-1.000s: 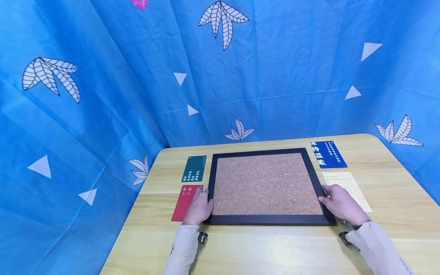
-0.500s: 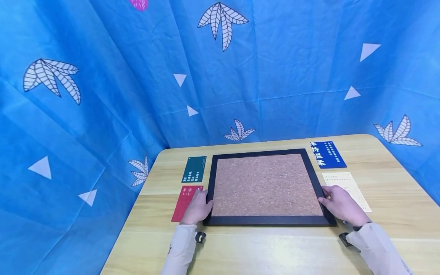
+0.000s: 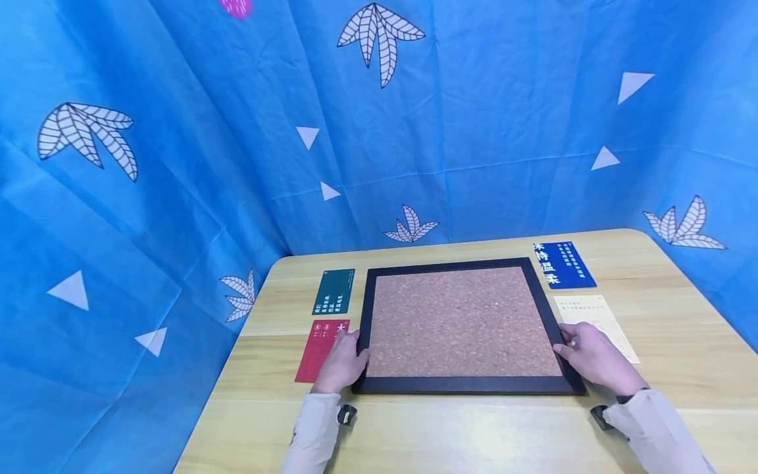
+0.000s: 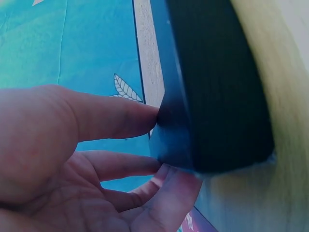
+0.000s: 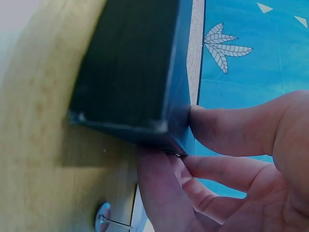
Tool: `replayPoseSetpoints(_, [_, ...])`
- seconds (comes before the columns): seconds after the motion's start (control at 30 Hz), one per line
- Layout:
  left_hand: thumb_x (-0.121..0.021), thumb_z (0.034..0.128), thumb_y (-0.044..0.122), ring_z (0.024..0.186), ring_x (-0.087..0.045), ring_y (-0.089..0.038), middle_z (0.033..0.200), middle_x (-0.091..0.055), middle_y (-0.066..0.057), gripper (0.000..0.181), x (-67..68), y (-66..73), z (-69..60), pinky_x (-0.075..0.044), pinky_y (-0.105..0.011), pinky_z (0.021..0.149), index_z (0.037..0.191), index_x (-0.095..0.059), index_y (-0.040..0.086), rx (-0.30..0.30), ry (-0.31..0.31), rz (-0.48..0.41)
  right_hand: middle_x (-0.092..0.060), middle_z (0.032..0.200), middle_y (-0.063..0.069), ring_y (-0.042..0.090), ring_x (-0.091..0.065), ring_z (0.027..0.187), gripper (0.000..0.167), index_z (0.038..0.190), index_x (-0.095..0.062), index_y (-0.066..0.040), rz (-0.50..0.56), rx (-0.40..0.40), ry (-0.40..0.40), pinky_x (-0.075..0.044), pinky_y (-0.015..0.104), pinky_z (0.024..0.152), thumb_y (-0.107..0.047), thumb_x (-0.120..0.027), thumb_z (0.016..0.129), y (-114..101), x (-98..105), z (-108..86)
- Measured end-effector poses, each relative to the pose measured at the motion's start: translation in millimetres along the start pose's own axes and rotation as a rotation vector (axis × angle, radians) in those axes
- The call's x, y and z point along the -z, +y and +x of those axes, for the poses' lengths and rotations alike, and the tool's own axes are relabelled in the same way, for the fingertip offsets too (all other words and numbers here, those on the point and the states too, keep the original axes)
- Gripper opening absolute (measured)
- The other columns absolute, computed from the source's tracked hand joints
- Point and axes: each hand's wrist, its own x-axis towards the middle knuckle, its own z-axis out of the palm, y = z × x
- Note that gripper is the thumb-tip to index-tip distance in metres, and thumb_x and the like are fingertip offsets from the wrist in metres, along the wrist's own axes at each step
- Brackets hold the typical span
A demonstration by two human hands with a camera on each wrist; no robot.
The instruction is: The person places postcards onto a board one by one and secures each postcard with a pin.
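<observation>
A cork board [image 3: 462,322] in a black frame [image 3: 474,386] is held at its two short sides, close to the near corners, and it appears to lie flat on the counter [image 3: 426,434]; whether any edge is slightly raised cannot be told. The frame's left side is pinched by the left grip [image 3: 341,361] and its right side by the right grip [image 3: 595,354], both bare hands, with each thumb laid on the frame's upper face and fingers set against its outer side. The step in hand is judged to be the steadying or positioning of the board. For any further shift, an even hold on both sides seems called for, with the neighbouring cards left undisturbed. To the left of the board, a green card [image 3: 333,291] is placed beside its far half and a red card [image 3: 316,355] beside its near half, partly covered by the left grip. To its right, a blue card [image 3: 565,265] is set beside the far corner, and a cream card [image 3: 592,313] is partly hidden by the right grip. A small tack [image 5: 102,216] is seen near the board's right near corner. The pale wood-grain counter is backed, beyond and left of the board, by a blue patterned curtain [image 3: 503,99].
</observation>
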Motion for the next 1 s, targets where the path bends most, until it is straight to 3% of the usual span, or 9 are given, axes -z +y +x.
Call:
replayPoseSetpoints(0.23, [-0.07,0.0981,0.021,0.107,-0.068,-0.029,0.131,-0.066,-0.022,0.05,7.1,-5.6,7.1,-0.06,-0.049,0.094,0.14,-0.059,-0.004,-0.012,-0.041,-0.054,-0.071,0.111,0.032,0.022,-0.066,0.086,0.054,0.136,-0.045,0.027,0.016,0.024,0.011,-0.052,0.03,0.068,-0.007,-0.063,0.098,-0.1,0.3,-0.4])
replayPoseSetpoints(0.33, [-0.069,0.0991,0.023,0.085,-0.068,-0.024,0.109,-0.072,-0.017,0.04,12.4,-9.6,15.3,-0.06,-0.038,0.072,0.13,-0.065,-0.002,0.008,-0.063,-0.099,-0.072,0.111,0.03,0.02,-0.067,0.086,0.053,0.136,-0.046,0.027,0.03,0.036,0.013,-0.053,0.026,0.068,-0.006,-0.062,0.098,0.3,-1.8,-0.8])
replayPoseSetpoints(0.43, [-0.067,0.1008,0.024,0.067,-0.06,-0.02,0.088,-0.069,-0.012,0.03,17.1,-13.4,26.9,-0.048,-0.029,0.059,0.119,-0.068,0.0,0.023,-0.073,-0.13,-0.073,0.109,0.028,0.019,-0.066,0.085,0.052,0.136,-0.047,0.026,0.035,0.039,0.016,-0.053,0.026,0.067,-0.006,-0.062,0.098,1.2,-2.9,-1.0])
replayPoseSetpoints(0.5, [-0.065,0.1017,0.025,0.069,-0.062,-0.02,0.09,-0.071,-0.012,0.03,19.9,-14.5,34.4,-0.053,-0.031,0.063,0.119,-0.069,0.001,0.025,-0.062,-0.13,-0.073,0.108,0.027,0.019,-0.066,0.084,0.052,0.136,-0.047,0.026,0.035,0.034,0.018,-0.052,0.026,0.067,-0.006,-0.063,0.098,2.0,-2.1,-1.1])
replayPoseSetpoints(0.6, [-0.064,0.1028,0.026,0.088,-0.071,-0.024,0.121,-0.072,-0.021,0.046,21.7,-15.4,43.6,-0.062,-0.041,0.083,0.139,-0.061,-0.002,0.048,-0.048,-0.148,-0.072,0.109,0.028,0.02,-0.065,0.085,0.054,0.137,-0.045,0.026,0.037,0.016,0.01,-0.052,0.028,0.068,-0.008,-0.063,0.098,2.2,-0.7,-0.5])
replayPoseSetpoints(0.7, [-0.065,0.1025,0.026,0.107,-0.073,-0.03,0.14,-0.064,-0.024,0.052,21.9,-14.3,50.0,-0.06,-0.047,0.096,0.146,-0.055,-0.002,0.081,-0.044,-0.191,-0.071,0.109,0.028,0.021,-0.064,0.087,0.055,0.138,-0.045,0.026,0.035,0.001,0.005,-0.052,0.031,0.07,-0.008,-0.062,0.099,1.8,0.8,-0.1])
replayPoseSetpoints(0.8, [-0.065,0.1027,0.026,0.113,-0.072,-0.033,0.143,-0.062,-0.024,0.052,21.0,-12.9,54.1,-0.061,-0.047,0.095,0.147,-0.055,0.0,0.099,-0.049,-0.23,-0.071,0.109,0.028,0.022,-0.064,0.088,0.055,0.138,-0.044,0.026,0.029,-0.003,0.003,-0.052,0.033,0.072,-0.008,-0.062,0.099,1.2,0.9,0.0])
replayPoseSetpoints(1.0, [-0.066,0.1021,0.023,0.104,-0.072,-0.028,0.134,-0.067,-0.022,0.047,19.1,-10.4,57.2,-0.062,-0.044,0.091,0.143,-0.059,0.001,0.091,-0.039,-0.232,-0.071,0.11,0.029,0.024,-0.064,0.089,0.055,0.138,-0.045,0.025,0.026,-0.009,-0.001,-0.052,0.035,0.073,-0.008,-0.063,0.099,0.7,0.7,-0.2])
